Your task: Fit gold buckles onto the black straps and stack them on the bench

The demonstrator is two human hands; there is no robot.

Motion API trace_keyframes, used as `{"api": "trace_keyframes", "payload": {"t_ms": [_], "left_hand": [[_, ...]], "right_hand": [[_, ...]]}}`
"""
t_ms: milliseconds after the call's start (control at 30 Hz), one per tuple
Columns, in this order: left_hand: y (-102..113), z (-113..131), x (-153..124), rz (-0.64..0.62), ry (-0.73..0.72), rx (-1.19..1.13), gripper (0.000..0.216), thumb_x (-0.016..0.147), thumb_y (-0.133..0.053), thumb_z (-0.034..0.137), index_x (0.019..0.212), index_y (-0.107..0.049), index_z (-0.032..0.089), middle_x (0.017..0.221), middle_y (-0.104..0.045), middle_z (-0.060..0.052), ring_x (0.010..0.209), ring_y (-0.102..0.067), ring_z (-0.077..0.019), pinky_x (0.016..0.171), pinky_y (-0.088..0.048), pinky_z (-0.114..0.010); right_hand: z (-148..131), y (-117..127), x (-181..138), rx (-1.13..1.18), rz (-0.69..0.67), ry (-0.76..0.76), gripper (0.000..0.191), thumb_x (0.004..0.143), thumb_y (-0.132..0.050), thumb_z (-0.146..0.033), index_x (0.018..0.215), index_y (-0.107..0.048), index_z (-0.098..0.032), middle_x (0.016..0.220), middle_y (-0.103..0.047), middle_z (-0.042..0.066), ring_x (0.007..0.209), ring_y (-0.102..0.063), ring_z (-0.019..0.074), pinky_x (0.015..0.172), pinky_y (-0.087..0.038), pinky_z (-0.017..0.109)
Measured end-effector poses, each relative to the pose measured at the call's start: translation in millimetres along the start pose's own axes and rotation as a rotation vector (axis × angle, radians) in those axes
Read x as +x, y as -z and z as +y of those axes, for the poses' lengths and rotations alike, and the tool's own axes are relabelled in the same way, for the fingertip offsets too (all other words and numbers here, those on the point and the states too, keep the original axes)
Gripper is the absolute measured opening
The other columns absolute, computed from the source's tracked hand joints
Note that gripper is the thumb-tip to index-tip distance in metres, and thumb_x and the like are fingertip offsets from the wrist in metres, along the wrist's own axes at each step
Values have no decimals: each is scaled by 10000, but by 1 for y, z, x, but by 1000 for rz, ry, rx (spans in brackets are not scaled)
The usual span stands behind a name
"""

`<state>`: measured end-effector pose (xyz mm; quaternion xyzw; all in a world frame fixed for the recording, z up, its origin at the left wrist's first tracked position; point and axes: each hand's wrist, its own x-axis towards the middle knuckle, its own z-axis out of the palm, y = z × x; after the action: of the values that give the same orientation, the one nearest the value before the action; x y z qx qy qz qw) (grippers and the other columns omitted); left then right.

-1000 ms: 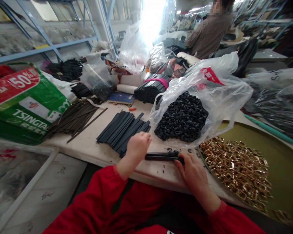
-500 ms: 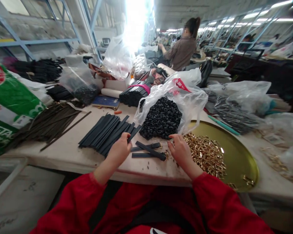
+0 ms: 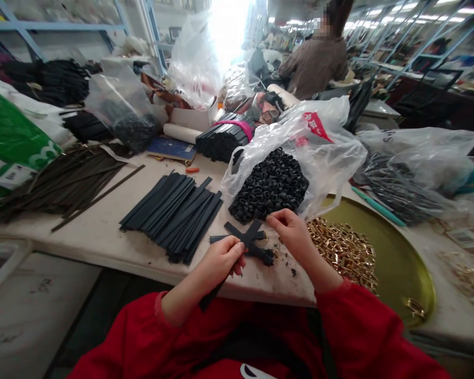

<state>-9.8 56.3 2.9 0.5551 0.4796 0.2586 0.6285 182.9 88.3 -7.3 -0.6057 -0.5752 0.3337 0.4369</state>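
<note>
My left hand (image 3: 225, 257) is closed around a dark flat strap (image 3: 254, 228). One end of the strap points up and right, the other comes out below the hand. Under it, several straps with gold buckles (image 3: 265, 256) lie crossed on the table. My right hand (image 3: 290, 226) has its fingertips pinched together at the near edge of a heap of small black loops (image 3: 274, 184). What is between those fingertips is too small to make out. Left of my hands lies a stack of dark straps (image 3: 169, 210).
The loops spill from a clear plastic bag (image 3: 332, 152). On the right, a gold tray (image 3: 408, 273) holds a heap of gold buckles (image 3: 345, 250). Brown strips (image 3: 87, 184) and a blue notebook (image 3: 171, 149) lie on the left. A person (image 3: 316, 60) stands beyond the table.
My left hand has moved right and toward me with a strap, away from the stack. My right hand has closed to a pinch by the loops. The view has shifted slightly.
</note>
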Motion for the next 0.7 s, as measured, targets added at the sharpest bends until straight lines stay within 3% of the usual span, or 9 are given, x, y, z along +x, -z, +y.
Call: {"api": "trace_keyframes", "payload": {"t_ms": [100, 200, 333, 467, 533, 633, 700], "left_hand": [[-8, 3, -4, -35, 8, 29, 199, 827, -375, 334, 786, -478, 169, 563, -516, 42, 402, -430, -67, 414, -319, -178], [-15, 0, -11, -57, -4, 161, 196, 823, -377, 305, 736, -492, 172, 516, -489, 52, 399, -418, -72, 412, -314, -179], [-18, -1, -21, -115, -35, 303, 235, 843, -350, 320, 753, -511, 173, 528, -483, 52, 435, -439, -89, 431, -316, -191], [-21, 7, -31, -130, -172, 507, 274, 843, -368, 312, 704, -556, 169, 569, -513, 27, 560, -487, -118, 525, -339, -217], [-25, 10, -35, -168, -157, 506, 297, 849, -353, 310, 699, -562, 161, 573, -525, 18, 567, -505, -122, 550, -358, -225], [-31, 12, -44, -262, -6, 309, 267, 856, -333, 304, 931, -539, 152, 595, -539, 26, 506, -523, -109, 519, -389, -219], [-35, 12, -49, -299, 69, 175, 346, 854, -349, 317, 1149, -436, 159, 610, -526, 43, 454, -494, -93, 468, -374, -203]], "right_hand": [[-6, -1, -27, 525, -95, -304, 310, 676, -672, -410, 878, -564, -201, 743, -576, -21, 589, -514, 101, 594, -435, 259], [-4, -2, -46, 734, -90, -465, 320, 623, -728, -393, 843, -598, -200, 776, -605, -20, 577, -522, 73, 600, -443, 235], [-3, -2, -65, 684, -171, -409, 276, 609, -748, -368, 762, -620, -178, 647, -592, -33, 547, -504, 74, 560, -408, 218], [-11, 1, -84, 542, -265, -350, 260, 633, -723, -372, 769, -627, -172, 578, -577, -42, 527, -486, 84, 550, -374, 228], [-15, 3, -91, 519, -306, -363, 274, 626, -721, -375, 781, -622, -172, 575, -574, -45, 521, -487, 89, 544, -366, 232], [-18, 5, -98, 528, -255, -350, 278, 635, -701, -397, 761, -600, -172, 559, -551, -53, 512, -479, 88, 549, -368, 234], [-18, 4, -102, 517, -198, -322, 275, 656, -681, -409, 761, -583, -174, 541, -530, -60, 508, -471, 87, 559, -371, 234]]}}
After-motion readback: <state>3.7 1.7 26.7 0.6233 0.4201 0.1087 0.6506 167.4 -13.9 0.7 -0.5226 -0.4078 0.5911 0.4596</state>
